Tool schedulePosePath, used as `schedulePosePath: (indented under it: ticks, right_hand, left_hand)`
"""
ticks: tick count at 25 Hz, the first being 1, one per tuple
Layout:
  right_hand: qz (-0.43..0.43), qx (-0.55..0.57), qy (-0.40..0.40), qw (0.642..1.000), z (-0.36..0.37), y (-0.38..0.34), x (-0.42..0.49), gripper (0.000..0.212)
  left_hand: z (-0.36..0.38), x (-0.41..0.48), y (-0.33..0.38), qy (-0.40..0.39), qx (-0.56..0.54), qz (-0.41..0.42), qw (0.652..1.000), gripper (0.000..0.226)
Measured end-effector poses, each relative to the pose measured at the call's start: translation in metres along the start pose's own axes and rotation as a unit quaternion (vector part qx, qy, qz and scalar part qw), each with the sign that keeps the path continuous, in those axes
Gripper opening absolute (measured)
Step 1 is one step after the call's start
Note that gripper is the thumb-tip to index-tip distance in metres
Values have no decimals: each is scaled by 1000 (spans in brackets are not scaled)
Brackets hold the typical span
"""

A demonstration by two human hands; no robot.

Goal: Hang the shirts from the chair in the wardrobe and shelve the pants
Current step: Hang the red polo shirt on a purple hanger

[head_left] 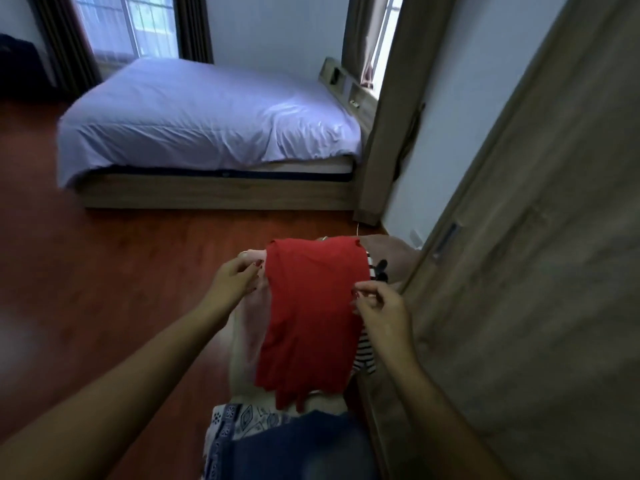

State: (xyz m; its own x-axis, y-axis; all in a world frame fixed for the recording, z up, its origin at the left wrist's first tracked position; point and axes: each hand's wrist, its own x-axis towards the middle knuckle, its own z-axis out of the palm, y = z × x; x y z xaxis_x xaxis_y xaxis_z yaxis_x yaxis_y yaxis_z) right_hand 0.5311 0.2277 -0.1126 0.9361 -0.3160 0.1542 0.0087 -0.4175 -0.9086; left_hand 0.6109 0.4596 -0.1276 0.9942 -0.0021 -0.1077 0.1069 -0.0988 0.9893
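Dark blue denim (301, 445) filled the 6 o'clock edge of the head view, closest to the camera. A white cloth with a blue print (239, 420) lay just beside it toward 7 o'clock. Whether the denim was the pants could not be told for sure.

Just above them, near the centre and slightly toward 5 o'clock, hung the red shirt (311, 313), spread wide between both hands. The left hand (235, 278) pinched its upper edge on the 9 o'clock side, fingers curled in on the cloth. The right hand (381, 310) pinched the opposite edge on the 3 o'clock side, thumb and fingertips closed on the fabric. The hands were held well apart, with the shirt's width between them.

Behind the red shirt a pale pink garment (254, 317) showed at its 9 o'clock side. A black-and-white striped shirt (367, 355) peeked out at its 4 o'clock side. Both were draped over a piece of furniture that the clothes mostly hid. A brown padded part (391, 254) showed at 1 o'clock of the shirt.

The wood-grain wardrobe door (519, 271) took up the 3 o'clock side of the frame, with a recessed handle (446, 240) on it. It appeared closed. The clothes pile stood just beside its lower edge.

A bed (207, 116) with a pale lilac cover sat toward 11 o'clock on the reddish wooden floor (104, 254). A window with dark curtains (194, 26) stood behind it at 12 o'clock.
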Motion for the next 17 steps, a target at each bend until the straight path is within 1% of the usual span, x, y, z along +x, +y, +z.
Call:
schedulePosePath:
  ticks: [2,4,6,8,10,12,14,16,17]
  right_hand:
    - [11,-30,18,999,27,12,40,19]
    - [24,-52,24,998,45,21,69,20]
    - [36,-72,33,996,60,29,91,19]
    - [28,-104,46,993,71,33,101,13]
    - [18,-130,56,990,73,34,105,10]
    - [26,-112,58,992,69,31,106,12]
    - [36,-69,50,996,64,26,107,7]
    - [63,-13,39,997,58,17,103,3]
    - [86,39,24,995,55,12,98,4]
  left_hand:
    - [2,35,-10,-34,29,4,999,19]
    - [8,53,-20,-58,66,28,996,20]
    - [13,67,-31,-45,73,40,996,18]
    - [13,73,-36,-25,73,28,997,16]
    - [13,80,-41,-13,86,17,996,21]
    - [12,84,-41,-18,76,16,997,16]
    - [14,82,-32,-19,52,20,998,10]
    - [15,74,-25,-36,5,32,999,18]
    - [15,68,-22,-50,-39,38,997,22]
